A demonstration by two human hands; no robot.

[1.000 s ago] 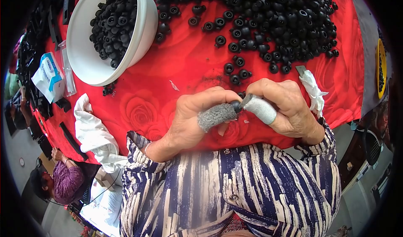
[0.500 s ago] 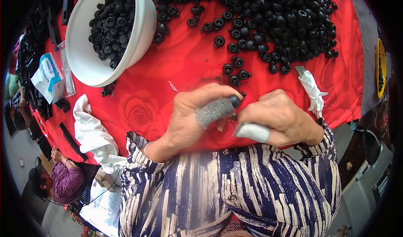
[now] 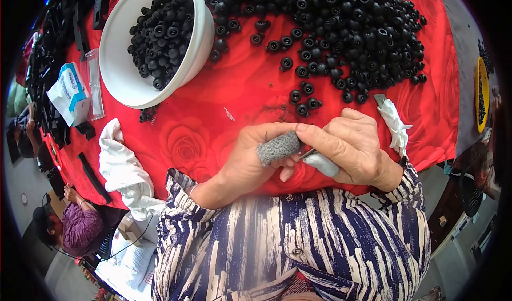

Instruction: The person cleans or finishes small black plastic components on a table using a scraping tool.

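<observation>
My left hand (image 3: pixel 237 159) is closed in front of me, with a thick grey wrapping (image 3: pixel 279 148) around one finger. The small black round part it held a moment ago is now hidden behind the fingers. Meeting it from the right, my right hand (image 3: pixel 354 146) is closed, its thumb tip touching the left fingertips. A thin dark edge of a small blade (image 3: pixel 308 153) shows between the hands. Under the right fingers is a white-wrapped shape (image 3: pixel 321 164); whether it is a covered finger or a handle I cannot tell. A few black round parts (image 3: pixel 302 109) lie just beyond the hands.
A large pile of black parts (image 3: pixel 362 39) covers the far right. A white bowl (image 3: pixel 205 50) of them stands far left. White cloth (image 3: pixel 125 167), a tissue pack (image 3: pixel 69 93) and a white-wrapped blade (image 3: pixel 393 122) lie around. Another person (image 3: pixel 80 226) sits at left.
My hands have come together, the right thumb moving up to the left fingertips. The black part has gone out of sight between them. The whole view has shifted slightly.
</observation>
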